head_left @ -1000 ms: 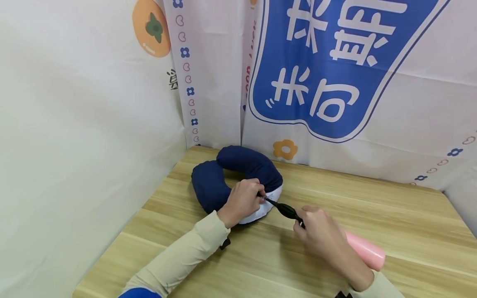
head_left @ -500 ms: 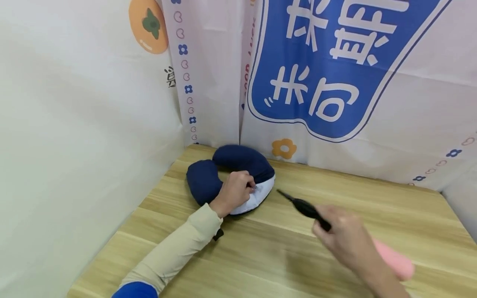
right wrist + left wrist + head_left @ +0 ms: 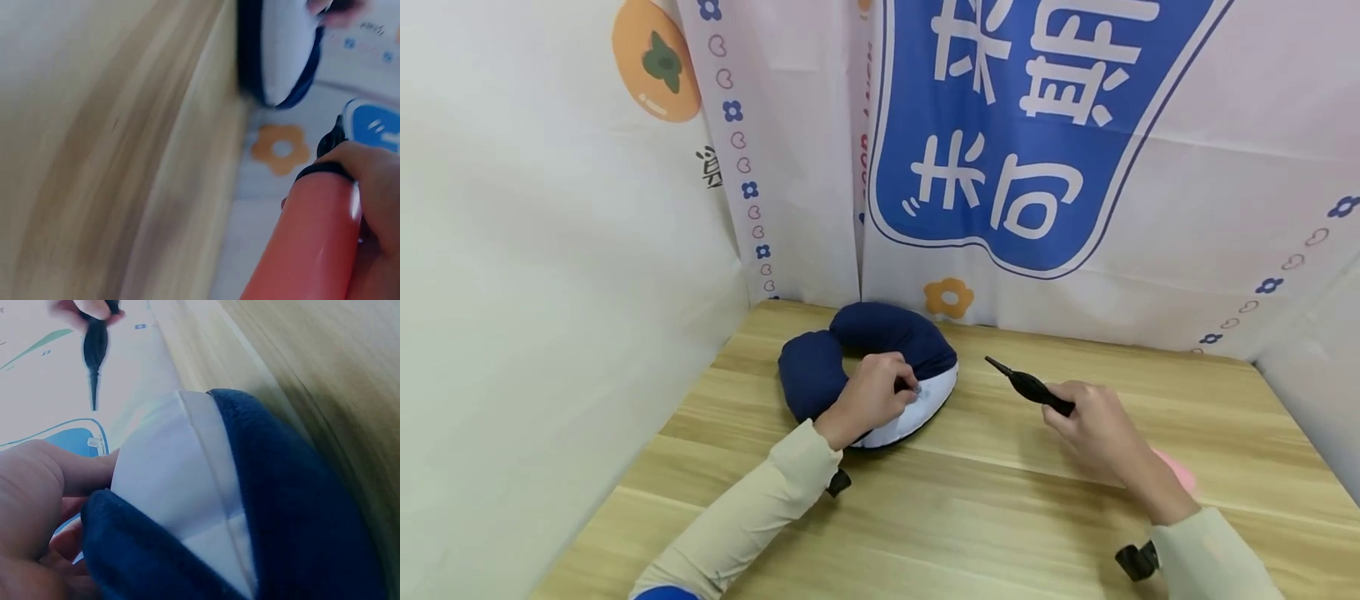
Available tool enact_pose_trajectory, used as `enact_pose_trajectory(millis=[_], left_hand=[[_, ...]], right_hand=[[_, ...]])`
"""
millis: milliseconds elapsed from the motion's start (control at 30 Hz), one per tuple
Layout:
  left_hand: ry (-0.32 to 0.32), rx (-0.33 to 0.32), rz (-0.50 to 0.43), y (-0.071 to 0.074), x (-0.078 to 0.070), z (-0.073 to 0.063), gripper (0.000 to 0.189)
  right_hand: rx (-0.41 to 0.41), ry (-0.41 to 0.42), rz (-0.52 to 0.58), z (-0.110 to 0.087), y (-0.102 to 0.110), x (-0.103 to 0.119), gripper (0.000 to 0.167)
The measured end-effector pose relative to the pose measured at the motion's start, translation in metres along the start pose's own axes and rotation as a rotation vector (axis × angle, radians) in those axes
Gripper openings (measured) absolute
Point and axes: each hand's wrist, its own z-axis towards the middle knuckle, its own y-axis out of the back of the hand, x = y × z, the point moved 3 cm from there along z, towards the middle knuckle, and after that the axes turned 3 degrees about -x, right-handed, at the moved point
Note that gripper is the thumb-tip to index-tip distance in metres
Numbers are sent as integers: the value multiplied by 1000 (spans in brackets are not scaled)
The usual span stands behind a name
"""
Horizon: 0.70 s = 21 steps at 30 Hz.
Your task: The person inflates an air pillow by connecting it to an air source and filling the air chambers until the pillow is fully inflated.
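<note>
A U-shaped neck pillow [image 3: 891, 329] lies on the table near the back left, its navy cover opened over a white inner bladder [image 3: 928, 408]. My left hand [image 3: 868, 396] pinches the pillow at the white part, beside a small clear valve [image 3: 97, 444]. To the right, my right hand [image 3: 1097, 421] grips a hand air pump above the table. Its black nozzle [image 3: 1032, 387] points up and left, apart from the pillow. In the right wrist view the pump's pink barrel [image 3: 312, 237] runs beneath that hand; the head view shows only its end past the forearm.
The wood-grain table [image 3: 970, 517] meets printed cloth backdrops [image 3: 805, 167] behind and at the left. The pillow's back edge lies close to the rear backdrop. Black wrist-camera mounts [image 3: 1137, 561] stick out beside both sleeves.
The pump's nozzle tip has come away from the left hand and the valve area, moving right with my right hand. My left hand has stayed on the pillow. The head view has shifted slightly.
</note>
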Motion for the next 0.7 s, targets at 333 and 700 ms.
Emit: enact_pose_trajectory(millis=[333, 700], left_hand=[[13, 2, -32, 1, 2, -4, 6], [-2, 0, -54, 1, 3, -7, 6]], right_hand=[[70, 64, -78, 39, -24, -36, 29], [151, 72, -158, 63, -46, -49, 34]])
